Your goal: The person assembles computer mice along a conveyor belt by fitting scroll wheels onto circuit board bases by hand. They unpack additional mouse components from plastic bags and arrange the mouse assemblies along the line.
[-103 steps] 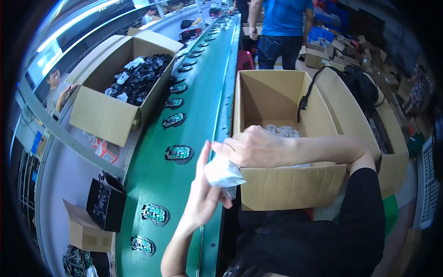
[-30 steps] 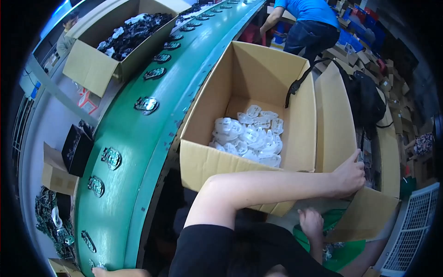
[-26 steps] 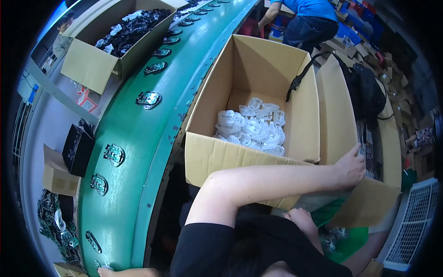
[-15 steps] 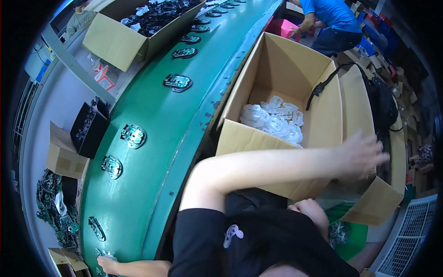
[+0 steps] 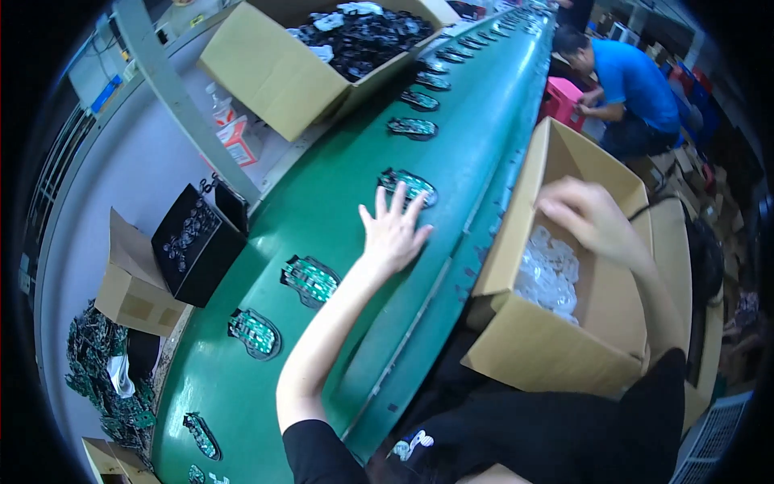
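Note:
My left hand [image 5: 393, 232] reaches over the green belt with its fingers spread, the tips over the near edge of a green circuit board in a dark oval casing [image 5: 409, 182]. Whether they touch it I cannot tell. Inside the opening of a large cardboard box [image 5: 556, 343], my right hand [image 5: 587, 211] hovers with curled fingers; anything they hold is hidden. Clear whitish plastic parts [image 5: 548, 274] lie in that box, just below the right hand. Nearer to me on the belt are two more such circuit boards [image 5: 310, 280], close to my left forearm.
More boards line the green conveyor belt [image 5: 322, 194] toward the far end. Across it stand a carton of black parts [image 5: 274, 68], a black box [image 5: 197, 246] and a heap of circuit boards [image 5: 105, 379]. A person in blue [image 5: 637, 85] crouches by a pink bin [image 5: 562, 103].
My left hand has swung from the right, by the box flaps, over to the belt. My right hand has risen from beside my body into the box opening. The view has shifted.

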Available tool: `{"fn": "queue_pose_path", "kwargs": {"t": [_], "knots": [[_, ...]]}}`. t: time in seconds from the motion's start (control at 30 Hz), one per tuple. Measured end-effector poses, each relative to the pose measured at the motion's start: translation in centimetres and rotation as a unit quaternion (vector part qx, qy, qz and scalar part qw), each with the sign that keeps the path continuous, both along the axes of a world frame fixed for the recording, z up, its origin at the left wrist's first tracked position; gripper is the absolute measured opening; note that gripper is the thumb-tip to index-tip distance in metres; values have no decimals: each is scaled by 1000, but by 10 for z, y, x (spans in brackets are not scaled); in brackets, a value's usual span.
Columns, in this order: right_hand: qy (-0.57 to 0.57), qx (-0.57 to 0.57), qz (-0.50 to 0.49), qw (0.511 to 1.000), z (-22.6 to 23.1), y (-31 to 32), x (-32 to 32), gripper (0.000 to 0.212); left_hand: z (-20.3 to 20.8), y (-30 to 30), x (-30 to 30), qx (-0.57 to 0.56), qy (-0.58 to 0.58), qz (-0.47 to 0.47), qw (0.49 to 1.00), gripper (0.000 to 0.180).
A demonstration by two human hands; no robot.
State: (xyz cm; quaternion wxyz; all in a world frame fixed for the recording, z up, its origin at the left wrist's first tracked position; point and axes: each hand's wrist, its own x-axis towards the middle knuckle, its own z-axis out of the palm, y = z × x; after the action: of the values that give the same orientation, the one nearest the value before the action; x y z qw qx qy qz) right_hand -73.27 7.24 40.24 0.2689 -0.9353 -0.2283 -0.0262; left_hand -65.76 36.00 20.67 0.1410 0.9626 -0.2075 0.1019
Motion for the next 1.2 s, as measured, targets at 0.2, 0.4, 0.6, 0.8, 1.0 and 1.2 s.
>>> {"fn": "queue_pose_path", "kwargs": {"t": [0.2,0.4,0.6,0.8,1.0,1.2], "knots": [[-213,-191,12,958,-144,66,308,54,-18,-7,46,-26,5,9,1000,50],[-226,-260,93,934,-227,75,418,36,-21,56,25,-50,-11,36,998,52],[-216,-256,146,931,-266,77,388,48,-33,83,-42,-79,-5,77,994,57],[-176,-229,123,949,-225,133,213,48,-37,97,-77,-60,-49,118,990,55],[-182,-250,149,939,-172,138,175,50,6,93,-124,-73,-46,152,985,56],[-99,-229,191,949,-113,122,157,48,56,118,-96,-84,-160,146,973,63]]}}
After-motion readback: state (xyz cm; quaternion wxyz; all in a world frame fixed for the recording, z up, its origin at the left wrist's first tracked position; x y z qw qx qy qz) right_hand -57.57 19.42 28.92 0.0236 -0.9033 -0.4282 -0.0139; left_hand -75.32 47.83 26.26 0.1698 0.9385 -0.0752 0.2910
